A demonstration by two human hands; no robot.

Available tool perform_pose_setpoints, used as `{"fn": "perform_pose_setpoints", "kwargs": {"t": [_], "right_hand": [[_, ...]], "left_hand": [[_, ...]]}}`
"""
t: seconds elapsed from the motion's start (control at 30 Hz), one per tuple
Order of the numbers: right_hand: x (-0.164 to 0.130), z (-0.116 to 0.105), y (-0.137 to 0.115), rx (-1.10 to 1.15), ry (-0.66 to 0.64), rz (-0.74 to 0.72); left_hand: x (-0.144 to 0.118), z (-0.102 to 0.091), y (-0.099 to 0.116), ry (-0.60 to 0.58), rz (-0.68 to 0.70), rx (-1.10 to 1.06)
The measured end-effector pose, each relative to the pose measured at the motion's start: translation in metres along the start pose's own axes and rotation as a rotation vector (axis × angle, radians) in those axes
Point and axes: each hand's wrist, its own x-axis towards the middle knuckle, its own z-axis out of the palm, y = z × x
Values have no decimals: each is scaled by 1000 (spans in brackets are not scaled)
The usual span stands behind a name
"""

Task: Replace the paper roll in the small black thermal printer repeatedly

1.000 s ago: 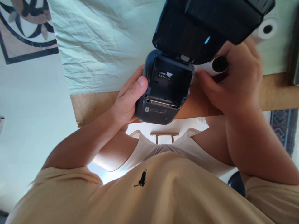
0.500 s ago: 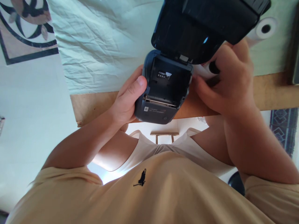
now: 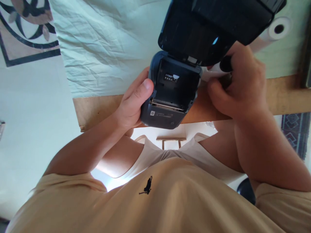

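My left hand (image 3: 136,98) is closed on the left side of a dark portable label printer (image 3: 160,118), its thumb along the edge. The printer's lid is swung up and its paper bay shows a small white printed label, with no roll inside. Beside the printer's right edge, my right hand (image 3: 243,84) is closed around a white paper roll (image 3: 215,71) with a dark core end. Part of this roll is hidden behind the printer and my fingers.
Another white roll (image 3: 279,28) lies on the pale green cloth (image 3: 109,42) at the upper right. A large black device (image 3: 218,26) fills the upper middle, close above the printer. The wooden table edge (image 3: 97,110) runs in front of my body, with a small stool (image 3: 171,139) below.
My right hand has shifted slightly to the right with the paper roll, away from the printer. The left hand and the printer have barely moved.
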Motion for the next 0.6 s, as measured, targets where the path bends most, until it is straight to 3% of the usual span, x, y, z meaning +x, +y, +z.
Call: {"fn": "perform_pose_setpoints", "kwargs": {"t": [0.13,0.37,0.53,0.6], "right_hand": [[1,0,0,-78,40,25],[-3,-1,3,2,0,53],[-1,1,1,-86,65,13],[-1,3,1,-63,70,60]], "left_hand": [[1,0,-5,-13,43,-26],[-2,6,4,41,-36,47],[-3,8,9,19,-101,37],[-3,7,7,14,-55,-1]]}}
